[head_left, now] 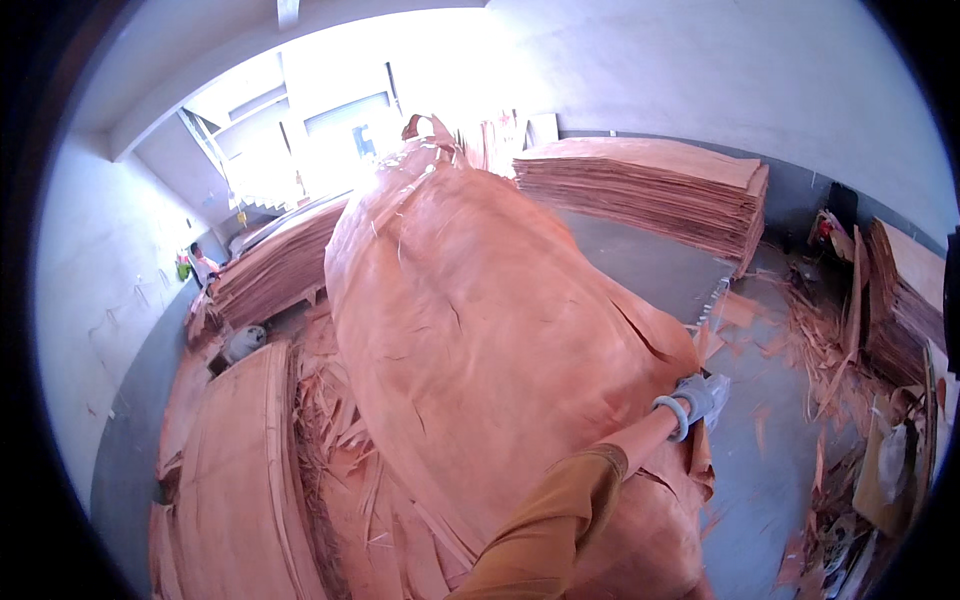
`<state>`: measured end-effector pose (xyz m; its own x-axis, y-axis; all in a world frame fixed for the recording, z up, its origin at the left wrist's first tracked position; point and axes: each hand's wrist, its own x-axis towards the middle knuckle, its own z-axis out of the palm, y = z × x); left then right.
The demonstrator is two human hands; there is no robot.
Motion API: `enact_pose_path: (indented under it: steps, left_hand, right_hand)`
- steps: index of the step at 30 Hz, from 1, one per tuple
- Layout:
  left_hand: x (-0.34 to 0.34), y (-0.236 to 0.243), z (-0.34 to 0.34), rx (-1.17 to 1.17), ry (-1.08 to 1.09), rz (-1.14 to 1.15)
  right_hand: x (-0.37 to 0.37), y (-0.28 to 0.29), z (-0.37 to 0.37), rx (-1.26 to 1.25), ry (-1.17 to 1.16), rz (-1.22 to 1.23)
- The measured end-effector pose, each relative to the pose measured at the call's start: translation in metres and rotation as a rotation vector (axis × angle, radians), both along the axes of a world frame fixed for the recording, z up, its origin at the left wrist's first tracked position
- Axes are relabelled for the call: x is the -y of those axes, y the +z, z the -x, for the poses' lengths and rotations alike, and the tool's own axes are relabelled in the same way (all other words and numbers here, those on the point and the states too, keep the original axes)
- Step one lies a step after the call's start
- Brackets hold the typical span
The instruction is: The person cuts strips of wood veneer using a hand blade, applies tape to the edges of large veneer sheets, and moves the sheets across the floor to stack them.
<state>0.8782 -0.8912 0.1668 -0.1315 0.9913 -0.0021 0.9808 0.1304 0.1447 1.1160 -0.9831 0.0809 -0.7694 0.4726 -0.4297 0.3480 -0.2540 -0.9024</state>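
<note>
Sheet (480, 300) looks light, soft, easily torn; better hold by edge, where right grip (697, 395) seems closed on it; left grip unseen

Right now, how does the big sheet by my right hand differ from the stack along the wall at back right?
The sheet bulges and ripples, while the stack lies mostly flat. The sheet shows one broad, creased face; the stack shows many thin layers along its side. The right hand is at the sheet's edge; no hand touches the stack. Both are reddish-tan.
</note>
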Motion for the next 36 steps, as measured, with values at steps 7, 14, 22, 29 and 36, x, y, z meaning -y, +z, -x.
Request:
enact_pose_path:
  steps: [7, 14, 22, 29, 36]
  left_hand:
    - [-0.101, -0.027, 0.022, 0.351, 0.163, -0.088]
    - [-0.198, -0.025, 0.073, 0.560, 0.150, -0.296]
    - [-0.179, 0.084, 0.126, 1.488, 0.233, -0.803]
    - [-0.074, 0.079, 0.149, 1.845, 0.115, -1.029]
    - [0.054, -0.055, 0.087, 1.370, 1.281, -1.285]
  right_hand:
    - [-0.128, 0.003, 0.016, 0.017, 0.003, -0.009]
    - [-0.240, -0.001, 0.067, 0.045, 0.051, -0.032]
    - [-0.339, 0.023, 0.144, 0.063, 0.195, -0.067]
    - [-0.406, 0.057, 0.188, 0.006, 0.363, -0.158]
    - [-0.478, 0.084, 0.236, 0.021, 0.523, -0.484]
